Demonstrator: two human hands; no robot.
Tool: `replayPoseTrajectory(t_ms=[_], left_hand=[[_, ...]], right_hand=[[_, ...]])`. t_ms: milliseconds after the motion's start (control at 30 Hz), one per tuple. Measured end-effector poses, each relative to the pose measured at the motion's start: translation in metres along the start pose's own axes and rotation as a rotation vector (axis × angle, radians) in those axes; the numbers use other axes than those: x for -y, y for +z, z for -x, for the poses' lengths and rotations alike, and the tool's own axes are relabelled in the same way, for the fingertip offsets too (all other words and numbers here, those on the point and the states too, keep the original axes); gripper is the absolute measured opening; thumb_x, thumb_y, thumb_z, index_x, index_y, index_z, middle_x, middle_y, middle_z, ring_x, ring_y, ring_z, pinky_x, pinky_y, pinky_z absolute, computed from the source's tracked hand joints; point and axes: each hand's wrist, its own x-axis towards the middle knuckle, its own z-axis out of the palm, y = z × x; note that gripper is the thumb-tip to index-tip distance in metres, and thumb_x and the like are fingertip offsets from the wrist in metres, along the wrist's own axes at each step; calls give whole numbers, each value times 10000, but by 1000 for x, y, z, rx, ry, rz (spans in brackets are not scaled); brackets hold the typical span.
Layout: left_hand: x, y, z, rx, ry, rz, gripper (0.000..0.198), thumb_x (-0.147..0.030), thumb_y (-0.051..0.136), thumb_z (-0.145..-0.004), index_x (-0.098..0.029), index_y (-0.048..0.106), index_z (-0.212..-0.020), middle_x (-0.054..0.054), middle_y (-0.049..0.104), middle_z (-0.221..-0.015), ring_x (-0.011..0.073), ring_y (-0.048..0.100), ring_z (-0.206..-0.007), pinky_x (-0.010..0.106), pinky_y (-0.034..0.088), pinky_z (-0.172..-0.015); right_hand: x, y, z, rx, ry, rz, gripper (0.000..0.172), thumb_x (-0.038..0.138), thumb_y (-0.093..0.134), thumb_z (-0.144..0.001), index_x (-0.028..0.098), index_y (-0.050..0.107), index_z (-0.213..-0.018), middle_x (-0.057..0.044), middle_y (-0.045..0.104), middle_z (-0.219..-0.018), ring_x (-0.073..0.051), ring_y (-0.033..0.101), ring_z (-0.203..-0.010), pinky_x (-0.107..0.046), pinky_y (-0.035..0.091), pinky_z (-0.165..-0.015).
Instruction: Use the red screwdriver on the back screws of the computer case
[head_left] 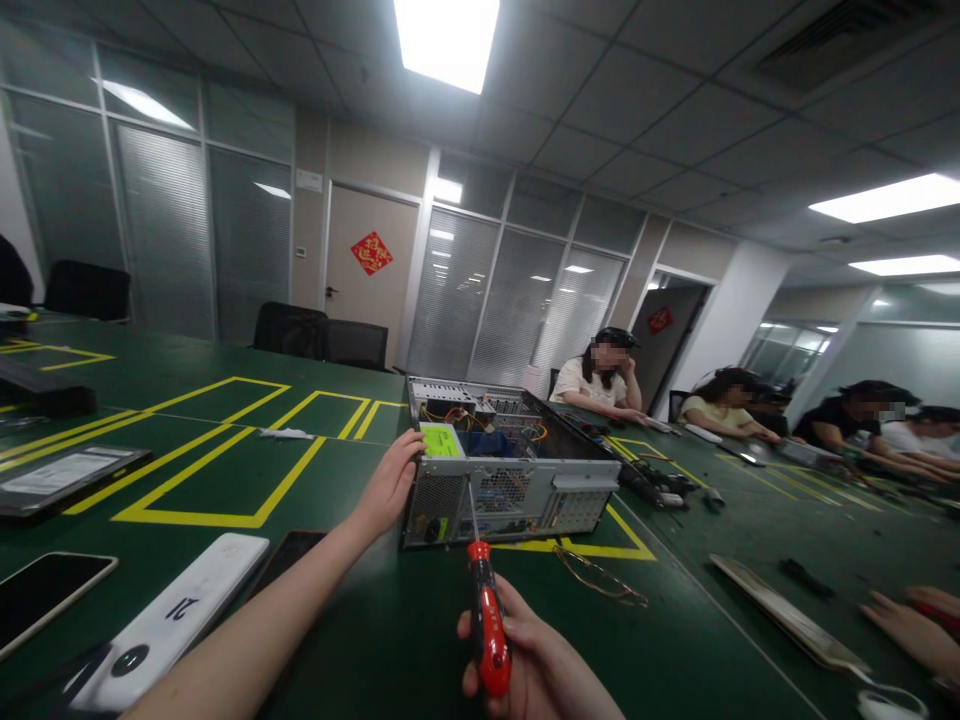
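An open computer case (551,480) lies on its side on the green table, its rear panel facing me. My left hand (390,480) rests on the case's near left corner, beside a power supply with a yellow-green label (441,440); its fingertips reach over the top edge. In my right hand (529,640) is a red and black screwdriver (487,620), fingers wrapped around the handle. The shaft points away from me, up to the rear panel near the power supply. Whether the tip sits in a screw I cannot tell. Wires and boards show inside the case.
Left of me lie a white device (180,610), a phone (52,600) and a drive-like box (71,480). Eyeglasses (600,578) lie right of the case, with cables (660,485) beyond. Another person's hand (915,630) is at the right edge; several people sit along the table.
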Motion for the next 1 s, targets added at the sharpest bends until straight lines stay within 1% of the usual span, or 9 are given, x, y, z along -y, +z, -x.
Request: replayPoseTrajectory(t_ms=[200, 300, 400, 500, 567, 667, 733, 933, 1000], left_hand=[[1, 0, 0, -8, 8, 1, 325, -315, 269, -934, -194, 478, -1151, 98, 449, -1318, 216, 342, -1298, 452, 278, -1089], [0, 1, 0, -6, 8, 2, 326, -312, 267, -935, -192, 477, -1152, 97, 447, -1318, 209, 341, -1299, 439, 273, -1093], [1, 1, 0, -6, 8, 0, 319, -303, 267, -936, -193, 474, -1152, 95, 444, -1318, 204, 332, -1303, 438, 267, -1096], [2, 2, 0, -5, 6, -1, 314, -301, 273, -935, -194, 473, -1152, 93, 445, -1316, 204, 332, -1303, 438, 274, -1093], [2, 2, 0, -5, 5, -2, 315, -300, 272, -934, -192, 472, -1152, 94, 444, -1317, 205, 334, -1301, 438, 276, -1092], [1, 2, 0, 0, 4, -4, 318, -300, 268, -934, -194, 470, -1156, 95, 438, -1325, 206, 335, -1301, 442, 274, -1093], [1, 2, 0, 0, 2, -4, 323, -305, 266, -933, -195, 476, -1152, 95, 440, -1324, 211, 339, -1300, 448, 279, -1090], [1, 3, -1, -8, -1, 1, 325, -312, 271, -931, -196, 482, -1150, 98, 450, -1318, 219, 348, -1296, 463, 290, -1084], [2, 3, -1, -12, 3, 6, 323, -314, 269, -932, -197, 483, -1144, 98, 455, -1312, 218, 348, -1295, 466, 288, -1085]], right_hand=[[2, 0, 0, -69, -5, 40, 551, 351, 671, -714, 216, 429, -1191, -65, 643, -908, -147, 650, -618, -181, 409, -454], [9, 2, 4, -177, -38, -8, 442, 390, 710, -672, 134, 566, -1001, -15, 602, -734, -45, 520, -462, -142, 314, -387], [18, 3, 8, -289, -46, -29, 345, 410, 692, -681, 124, 579, -838, 28, 531, -647, 1, 386, -418, -124, 223, -362], [24, 4, 9, -347, 47, 310, 343, 484, 612, -732, 163, 548, -833, 40, 515, -606, -14, 327, -367, -155, 166, -346], [29, 5, 11, -439, 43, 660, 340, 494, 619, -717, 188, 545, -845, 38, 521, -589, -47, 350, -370, -187, 220, -358], [36, 10, 16, -761, -237, 1104, 322, 445, 663, -683, 228, 567, -899, -31, 614, -780, -170, 558, -637, -279, 414, -540], [39, 15, 19, -875, -443, 1291, 287, 453, 561, -768, 253, 575, -974, -69, 629, -908, -236, 583, -814, -352, 444, -680], [26, 15, 14, -741, -964, 1531, 301, 337, 601, -762, 257, 571, -1050, -103, 598, -1025, -274, 567, -948, -425, 459, -810], [20, 12, 12, -692, -1024, 1577, 309, 319, 605, -761, 254, 564, -1061, -109, 593, -1049, -274, 562, -979, -433, 456, -839]])
